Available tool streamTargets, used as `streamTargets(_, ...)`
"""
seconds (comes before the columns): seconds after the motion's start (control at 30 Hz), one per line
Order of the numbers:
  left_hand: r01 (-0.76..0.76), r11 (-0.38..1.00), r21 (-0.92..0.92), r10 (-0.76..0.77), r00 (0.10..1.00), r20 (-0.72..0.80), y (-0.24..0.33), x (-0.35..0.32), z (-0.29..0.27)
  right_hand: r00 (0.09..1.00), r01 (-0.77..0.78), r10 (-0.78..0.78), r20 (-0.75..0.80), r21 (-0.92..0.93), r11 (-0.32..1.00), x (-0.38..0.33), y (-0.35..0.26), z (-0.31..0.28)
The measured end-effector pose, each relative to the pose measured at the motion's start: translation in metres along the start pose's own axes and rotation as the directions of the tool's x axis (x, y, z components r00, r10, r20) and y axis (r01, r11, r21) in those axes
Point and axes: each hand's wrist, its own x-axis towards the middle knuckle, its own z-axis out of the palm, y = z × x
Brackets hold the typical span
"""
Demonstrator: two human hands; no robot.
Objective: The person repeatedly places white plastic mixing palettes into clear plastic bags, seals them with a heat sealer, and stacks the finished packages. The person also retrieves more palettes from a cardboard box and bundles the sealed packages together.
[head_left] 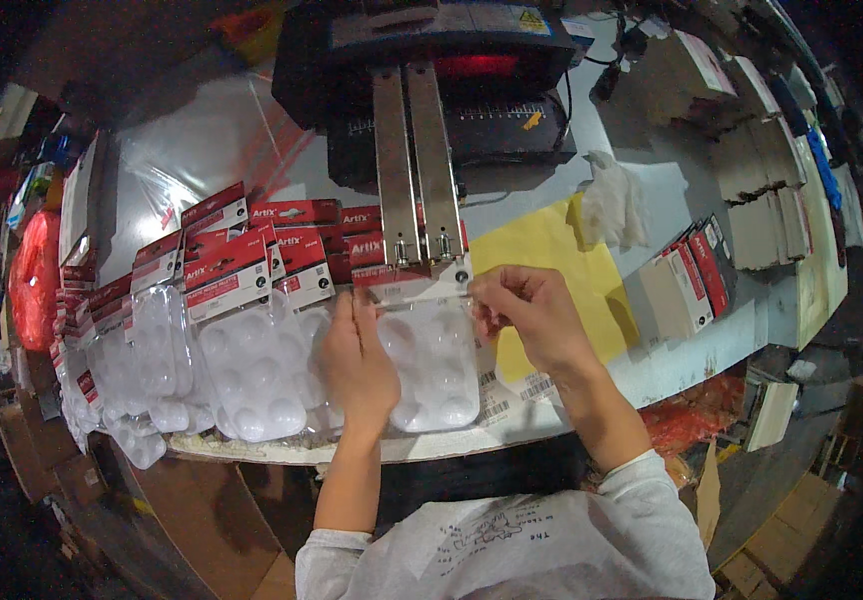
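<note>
Fingers [362, 305] of left hand [355, 362] and right hand [532, 318] pinching clear blister pack [432, 365] top corners, holding it under metal sealer bars [417, 170] on counter [682, 350].

grey worktable [712, 345] | cardboard boxes [752, 550] on floor | dim surroundings

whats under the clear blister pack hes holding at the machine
Under the clear blister pack lies the white table, with barcode labels by its right edge. Its red card top is hidden under the metal bars.
</note>
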Motion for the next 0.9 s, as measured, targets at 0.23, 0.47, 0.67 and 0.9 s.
streamTargets(0.23, -0.041, 0.999, -0.017, 0.041, 0.999, -0.022, 0.001, 0.018, 0.008, 0.990, 0.111, -0.108, -0.090, 0.029, 0.993, 0.017, 0.010, 0.000)
streamTargets(0.47, 0.098, 0.993, -0.058, -0.072, 0.935, 0.347, 0.000, -0.023, -0.016, 1.000, 0.001, -0.007, -0.011, -0.468, 0.883, -0.006, -0.001, -0.009)
streamTargets(0.67, 0.050, 0.990, -0.134, -0.052, 0.999, -0.006, -0.008, 0.000, -0.130, 0.972, 0.117, -0.017, 0.235, -0.419, 0.900, -0.027, 0.005, 0.027)
streamTargets(0.9, -0.468, 0.708, 0.529, 0.467, 0.872, 0.148, -0.056, 0.031, -0.158, 0.939, 0.220, -0.342, 0.032, -0.820, 0.529, -0.026, 0.041, 0.085)
